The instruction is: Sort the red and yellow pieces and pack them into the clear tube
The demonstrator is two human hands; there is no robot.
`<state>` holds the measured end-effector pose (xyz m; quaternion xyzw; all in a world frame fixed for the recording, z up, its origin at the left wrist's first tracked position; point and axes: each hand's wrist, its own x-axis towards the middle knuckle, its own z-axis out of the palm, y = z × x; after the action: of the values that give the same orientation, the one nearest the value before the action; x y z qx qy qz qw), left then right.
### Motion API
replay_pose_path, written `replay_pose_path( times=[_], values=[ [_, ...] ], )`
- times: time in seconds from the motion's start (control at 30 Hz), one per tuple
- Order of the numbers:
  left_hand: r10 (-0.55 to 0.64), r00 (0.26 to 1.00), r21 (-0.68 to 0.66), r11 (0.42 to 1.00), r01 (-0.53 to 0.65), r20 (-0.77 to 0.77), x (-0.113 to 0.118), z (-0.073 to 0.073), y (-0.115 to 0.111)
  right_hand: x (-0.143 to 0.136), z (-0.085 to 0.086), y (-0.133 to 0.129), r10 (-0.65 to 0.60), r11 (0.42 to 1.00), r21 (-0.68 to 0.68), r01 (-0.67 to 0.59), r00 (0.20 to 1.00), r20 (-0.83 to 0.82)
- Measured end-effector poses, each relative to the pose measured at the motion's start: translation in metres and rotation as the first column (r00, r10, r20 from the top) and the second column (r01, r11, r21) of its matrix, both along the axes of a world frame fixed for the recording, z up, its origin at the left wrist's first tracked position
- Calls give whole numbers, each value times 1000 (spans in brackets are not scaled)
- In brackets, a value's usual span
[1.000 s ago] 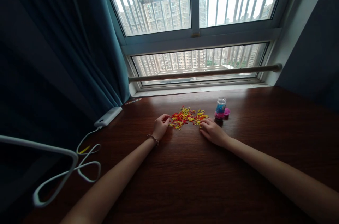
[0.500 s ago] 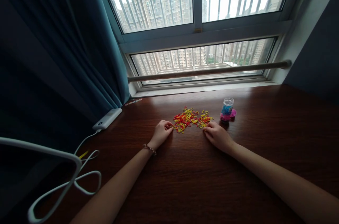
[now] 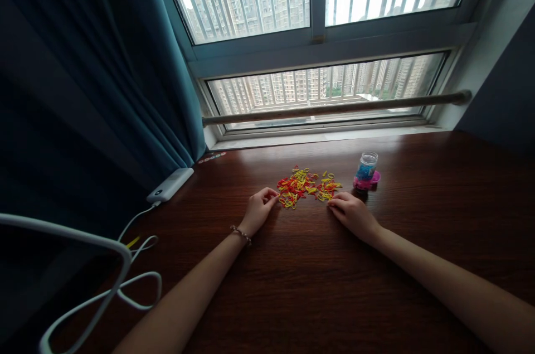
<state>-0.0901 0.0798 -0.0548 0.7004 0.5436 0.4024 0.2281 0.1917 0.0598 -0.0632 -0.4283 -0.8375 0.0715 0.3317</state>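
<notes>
1. Your left hand [image 3: 259, 210] is just left of the frame's centre, below the middle, at the left edge of the loose red and yellow bands [image 3: 298, 187]. Its thumb and forefinger are drawn nearly together; you can't tell from here whether a band is caught between them. If one is, a loose pinch could let it slip or flick away, since the bands look small and springy.

2. Your right hand [image 3: 355, 217], right of centre, has its fingers bent and tips close together at the lower right edge of the bands. Whether they grip one is also too small to tell. The bands lie tangled over one another, so lifting one could drag neighbours along.

3. The jar [image 3: 366, 167] with blue contents stands upright beyond your right hand, near it, beside a pink lid [image 3: 376, 177]. Its mouth looks uncovered, so a knock from your knuckles or forearm could tip it and spill what's inside.

4. The bands spread in a thin, uneven layer across the glossy table [image 3: 301, 287]. A sideways sweep of either hand could scatter them.

5. The beaded bracelet [image 3: 241, 234] on your left wrist could snag a band if that wrist passed low over them.
</notes>
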Motion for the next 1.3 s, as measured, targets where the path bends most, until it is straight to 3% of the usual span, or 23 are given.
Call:
replay_pose_path(
  times=[0.23, 0.6, 0.77, 0.9, 1.1, 1.23, 1.3],
  values=[
    [-25, 997, -2, 1000, 25, -75, 2, 2, -2, 1, 2, -1, 15, 999, -49, -15, 1000, 3],
    [37, 999, 41, 998, -37, -14, 2, 5, -6, -3, 6, -3, 48, 998, -32, -46, 997, 59],
    [-13, 1000, 43, 999, 12, 25, 1, 0, -2, -3, 5, -2, 60, 998, -26, -58, 996, 70],
    [-39, 998, 77, 996, 43, -55, 1, -1, -1, -2, 5, -2, 79, 997, -9, -79, 996, 42],
    [-89, 958, 121, 985, 126, -273, 4, 1, -3, -12, 14, -21, 262, 961, 99, -257, 964, -42],
    [-63, 951, 126, 986, 105, -302, 5, 2, -4, -26, 23, -42, 438, 886, 108, -451, 890, 126],
    [-54, 950, 127, 987, 97, -309, 5, 2, -4, -29, 25, -45, 469, 865, 101, -491, 864, 185]
  ],
)
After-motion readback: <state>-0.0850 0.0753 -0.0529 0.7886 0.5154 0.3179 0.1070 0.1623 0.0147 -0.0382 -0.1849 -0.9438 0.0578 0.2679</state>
